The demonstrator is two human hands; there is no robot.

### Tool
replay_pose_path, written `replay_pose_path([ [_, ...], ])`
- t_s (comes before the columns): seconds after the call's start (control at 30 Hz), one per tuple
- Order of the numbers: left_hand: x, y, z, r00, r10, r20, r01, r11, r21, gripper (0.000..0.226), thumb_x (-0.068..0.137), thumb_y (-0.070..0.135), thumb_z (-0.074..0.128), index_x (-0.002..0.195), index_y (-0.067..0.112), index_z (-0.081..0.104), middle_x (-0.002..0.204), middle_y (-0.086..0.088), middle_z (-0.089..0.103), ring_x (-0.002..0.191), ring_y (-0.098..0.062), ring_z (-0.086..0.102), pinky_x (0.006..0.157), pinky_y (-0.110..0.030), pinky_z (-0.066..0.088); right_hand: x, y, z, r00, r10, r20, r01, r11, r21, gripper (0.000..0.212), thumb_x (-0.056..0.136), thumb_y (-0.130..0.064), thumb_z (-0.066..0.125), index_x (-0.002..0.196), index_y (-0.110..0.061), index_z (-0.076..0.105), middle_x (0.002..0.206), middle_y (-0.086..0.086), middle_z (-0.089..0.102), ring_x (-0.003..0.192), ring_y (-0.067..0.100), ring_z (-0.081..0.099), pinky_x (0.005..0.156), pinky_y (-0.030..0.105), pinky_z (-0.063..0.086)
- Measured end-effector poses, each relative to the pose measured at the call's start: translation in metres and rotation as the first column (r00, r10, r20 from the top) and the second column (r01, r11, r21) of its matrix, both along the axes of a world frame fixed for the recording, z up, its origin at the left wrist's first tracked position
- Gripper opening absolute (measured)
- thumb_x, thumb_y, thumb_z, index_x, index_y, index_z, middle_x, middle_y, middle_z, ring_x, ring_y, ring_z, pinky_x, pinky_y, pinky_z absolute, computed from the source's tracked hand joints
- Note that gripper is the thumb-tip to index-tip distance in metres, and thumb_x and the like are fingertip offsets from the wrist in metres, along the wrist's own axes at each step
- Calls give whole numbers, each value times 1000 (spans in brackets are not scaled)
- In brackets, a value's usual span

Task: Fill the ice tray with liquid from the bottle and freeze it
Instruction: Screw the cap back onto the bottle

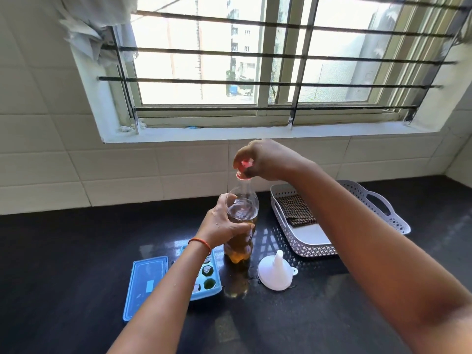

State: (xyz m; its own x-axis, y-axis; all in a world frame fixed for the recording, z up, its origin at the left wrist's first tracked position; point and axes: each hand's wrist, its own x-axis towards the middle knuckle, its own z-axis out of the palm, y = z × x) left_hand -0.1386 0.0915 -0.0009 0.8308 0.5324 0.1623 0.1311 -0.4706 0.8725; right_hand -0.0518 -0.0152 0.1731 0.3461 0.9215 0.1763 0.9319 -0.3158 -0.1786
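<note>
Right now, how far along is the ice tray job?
Looks done: the visible cells of the ice tray hold dark liquid, though the left arm hides part of it. In hand: left hand grips the bottle, right hand pinches its red cap. Left: the blue lid lies beside the tray, not on it; freezing remains.

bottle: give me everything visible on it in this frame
The bottle is clear plastic with a contoured body and stands upright on the black counter. Amber liquid fills roughly its lower half, and the upper part looks empty. The left hand grips its middle. The right hand pinches the red cap at the neck, above a red ring. I cannot tell whether the cap is seated or just off. The blue ice tray lies to its left and the white funnel to its right.
</note>
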Motion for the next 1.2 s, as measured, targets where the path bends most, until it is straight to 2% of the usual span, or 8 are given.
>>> replay_pose_path([
  [0.17, 1, -1, -1, 1000, -1, 0, 1, 1000, -4, 75, 60, 33, 83, 123, 29, 42, 118, 1, 59, 109, -15, 57, 88, -21, 47, 0, 9, 1, 999, -38, 39, 40, 998, -58, 26, 81, -31, 72, 102, -15, 71, 104, 3, 68, 82, 13, 53, 69, 21, 35],
  [0.4, 0, -1, -1, 1000, -8, -7, 8, 1000, -11, 76, 62, 34, 83, 124, 30, 40, 119, -1, 59, 107, -17, 58, 86, -23, 50, 0, 12, -2, 929, -274, 249, 291, 956, -35, 65, 77, -75, 44, 54, -14, 47, 59, 0, 48, 55, 15, 46, 46, 25, 28],
  [0.5, 0, 0, -1, 1000, 2, -4, -2, 1000, 22, 73, 63, 34, 82, 123, 29, 40, 115, 3, 57, 104, -15, 57, 78, -13, 44, 5, 5, 1, 951, -251, 178, 264, 963, -54, 59, 80, -66, 52, 63, -9, 57, 61, 2, 51, 56, 17, 47, 47, 26, 29],
  [0.63, 0, 0, -1, 1000, 12, 2, -12, 1000, 17, 73, 62, 34, 83, 122, 29, 41, 113, 1, 60, 102, -16, 59, 83, -21, 47, 6, 6, -1, 981, -158, 117, 168, 982, -84, 44, 87, -46, 60, 97, -4, 69, 91, 11, 68, 81, 25, 59, 65, 29, 41],
  [0.77, 0, 0, 0, 1000, -1, -3, 1, 1000, 4, 75, 61, 34, 83, 123, 29, 40, 114, 1, 59, 103, -16, 59, 80, -18, 47, 6, 4, 4, 998, -51, 26, 52, 997, -57, 33, 88, -34, 63, 116, -19, 66, 109, 3, 68, 83, 14, 54, 69, 23, 35],
  [1.0, -1, 0, -1, 1000, -3, -8, 3, 1000, -4, 77, 61, 34, 83, 124, 30, 39, 116, 0, 59, 105, -18, 59, 89, -29, 52, 5, 12, 0, 923, -315, 220, 330, 944, -31, 73, 74, -82, 37, 55, -15, 60, 54, -6, 57, 59, 12, 55, 50, 24, 30],
  [1.13, -1, 0, -2, 1000, 6, -3, -6, 1000, 16, 78, 61, 37, 82, 125, 30, 38, 114, 2, 59, 102, -16, 59, 80, -21, 49, 8, 4, 1, 974, -172, 146, 182, 981, -62, 50, 81, -59, 59, 109, -18, 65, 97, 1, 66, 84, 18, 54, 68, 29, 39],
  [1.2, 0, 0, -2, 1000, 0, -3, 0, 1000, 2, 78, 61, 36, 82, 125, 30, 39, 115, 1, 60, 103, -16, 59, 80, -20, 48, 7, 2, 2, 991, -87, 101, 98, 989, -114, 42, 84, -48, 62, 112, -17, 65, 102, 2, 68, 84, 16, 55, 70, 28, 40],
])
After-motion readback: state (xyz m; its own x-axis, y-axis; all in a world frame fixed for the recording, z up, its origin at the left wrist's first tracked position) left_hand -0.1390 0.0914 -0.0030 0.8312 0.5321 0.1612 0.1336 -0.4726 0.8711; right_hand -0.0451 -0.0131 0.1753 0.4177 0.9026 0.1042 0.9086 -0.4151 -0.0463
